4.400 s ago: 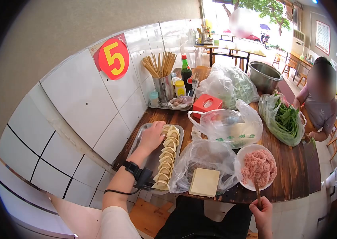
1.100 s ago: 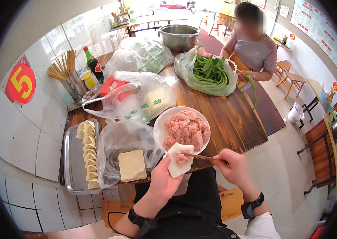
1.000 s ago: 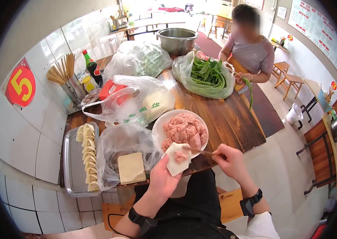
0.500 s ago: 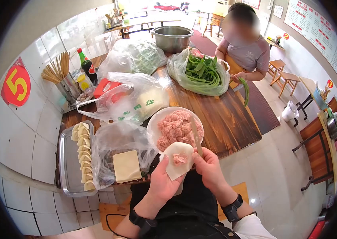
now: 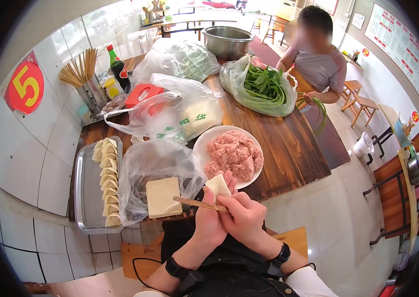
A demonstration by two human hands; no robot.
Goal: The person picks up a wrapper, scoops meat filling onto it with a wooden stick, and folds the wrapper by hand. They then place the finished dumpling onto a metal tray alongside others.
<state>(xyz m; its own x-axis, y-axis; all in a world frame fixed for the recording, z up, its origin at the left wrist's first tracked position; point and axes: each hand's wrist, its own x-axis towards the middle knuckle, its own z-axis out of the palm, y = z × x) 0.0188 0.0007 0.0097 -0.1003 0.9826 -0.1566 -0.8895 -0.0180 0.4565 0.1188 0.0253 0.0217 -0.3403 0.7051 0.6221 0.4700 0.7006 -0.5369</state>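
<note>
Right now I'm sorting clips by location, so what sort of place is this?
Probably a small eatery: a round red sign with a yellow 5, a steel canister of wooden chopsticks, and a white printed menu board on the far wall.

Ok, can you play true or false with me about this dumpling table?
The left hand and right hand both pinch a folded dumpling wrapper. True.
The plate holds rice. False: it holds pink minced meat.
Finished dumplings sit in a row on the metal tray. True.
The red wall sign says 8. False: it says 5.
The square wrapper stack lies uncovered. False: it is inside a clear plastic bag.
</note>
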